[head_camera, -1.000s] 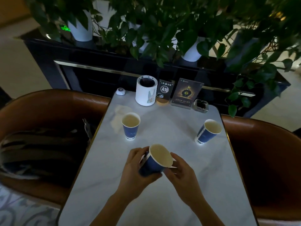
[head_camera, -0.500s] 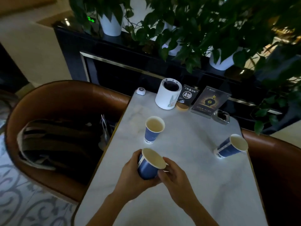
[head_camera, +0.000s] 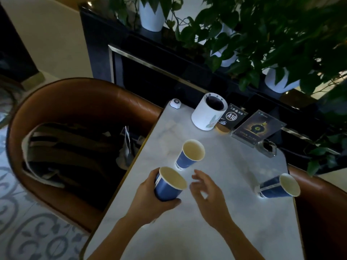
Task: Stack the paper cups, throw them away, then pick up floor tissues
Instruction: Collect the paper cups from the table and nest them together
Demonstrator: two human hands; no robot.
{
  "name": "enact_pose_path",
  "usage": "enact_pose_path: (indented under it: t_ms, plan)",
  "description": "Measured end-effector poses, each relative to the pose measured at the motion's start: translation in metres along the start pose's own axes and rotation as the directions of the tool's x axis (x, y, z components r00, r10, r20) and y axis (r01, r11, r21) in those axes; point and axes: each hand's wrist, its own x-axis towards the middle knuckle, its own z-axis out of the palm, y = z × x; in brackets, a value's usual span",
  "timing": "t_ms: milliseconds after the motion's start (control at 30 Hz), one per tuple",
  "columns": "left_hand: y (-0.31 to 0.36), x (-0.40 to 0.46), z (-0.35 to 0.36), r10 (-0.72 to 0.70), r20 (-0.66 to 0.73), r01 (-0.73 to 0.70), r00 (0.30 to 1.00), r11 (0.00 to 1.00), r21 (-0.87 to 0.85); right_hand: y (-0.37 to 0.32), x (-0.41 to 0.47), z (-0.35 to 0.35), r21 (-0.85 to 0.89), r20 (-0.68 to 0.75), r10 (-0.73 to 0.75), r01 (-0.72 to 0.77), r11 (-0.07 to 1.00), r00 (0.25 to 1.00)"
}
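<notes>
Three blue paper cups with cream insides are on or over the white marble table. My left hand grips one blue cup near the table's left edge, tilted with its mouth facing up and right. A second cup stands just beyond it. The third cup stands at the table's right edge. My right hand hovers beside the held cup with fingers spread, touching nothing. No floor tissues are visible.
At the table's far end stand a white cylinder holder, an A10 sign, a dark menu card, a small ashtray and a white call button. A brown leather armchair with a bag is on the left. Potted plants hang over the back.
My right hand has let go of the held cup and pulled away to the right, fingers now spread. The view has swung left.
</notes>
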Motion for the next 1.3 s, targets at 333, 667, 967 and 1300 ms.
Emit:
enact_pose_path:
  t_ms: [333, 667, 967, 1300]
  plan:
    - [-0.01, 0.006, -0.014, -0.057, -0.015, 0.057, 0.998, 0.998, 0.032, -0.015, 0.144, -0.002, -0.553, -0.216, -0.349, 0.18, 0.814, 0.912]
    - [-0.03, 0.0, -0.034, -0.116, -0.058, 0.119, 0.992, 0.992, 0.039, 0.032, 0.143, 0.027, -0.782, 0.098, -0.153, 0.171, 0.599, 0.983]
    - [-0.035, -0.003, -0.033, -0.118, -0.035, 0.12, 0.992, 0.989, 0.085, 0.034, 0.139, 0.021, -0.748, 0.095, -0.156, 0.174, 0.64, 0.983]
    - [-0.03, -0.013, -0.038, -0.095, 0.027, 0.089, 0.995, 0.98, 0.178, -0.008, 0.089, -0.029, -0.139, -0.155, -0.116, 0.095, 0.986, 0.981]
